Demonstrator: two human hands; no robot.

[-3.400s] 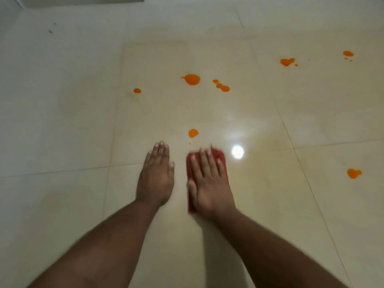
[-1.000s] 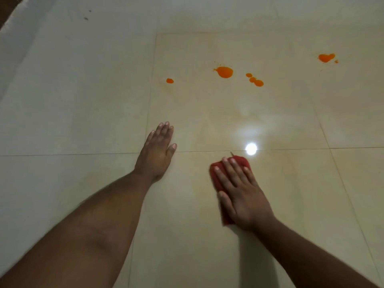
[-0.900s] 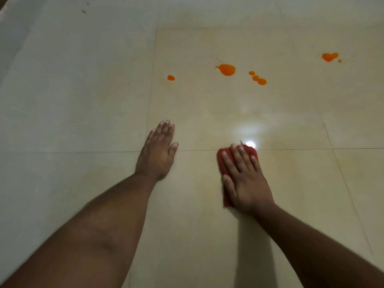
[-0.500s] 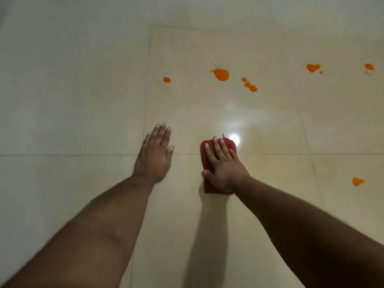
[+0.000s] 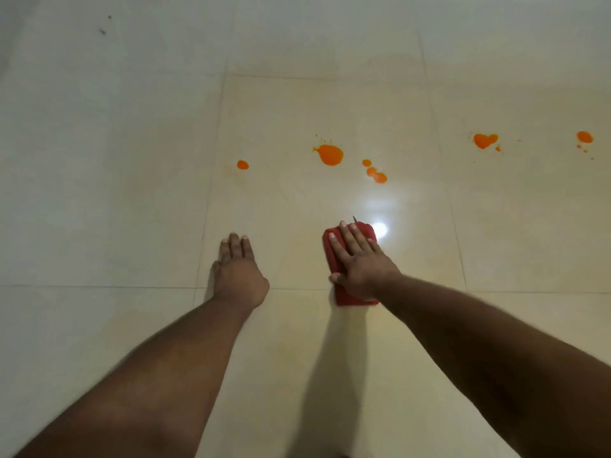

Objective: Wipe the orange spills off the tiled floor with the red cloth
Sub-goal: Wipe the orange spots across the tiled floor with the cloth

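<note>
My right hand (image 5: 360, 262) lies flat, fingers straight, pressing the folded red cloth (image 5: 334, 256) onto the cream tiled floor (image 5: 132, 160). My left hand (image 5: 238, 272) rests flat on the tile to the left of the cloth, apart from it. Ahead of the cloth lie orange spills: a large blob (image 5: 330, 154), a chain of three small drops (image 5: 375, 172) to its right, and a small spot (image 5: 242, 164) to its left. Farther right are a heart-shaped spill (image 5: 485, 140) and another spot (image 5: 584, 137).
A bright light reflection (image 5: 379, 230) glares on the tile just right of the cloth. Grout lines (image 5: 99, 286) cross the floor under my wrists. Two small dark specks (image 5: 102, 31) sit at the far left.
The spill just ahead of the cloth in the earliest frame is gone. My right hand slid the cloth left and forward over the grout line. My left hand stays planted.
</note>
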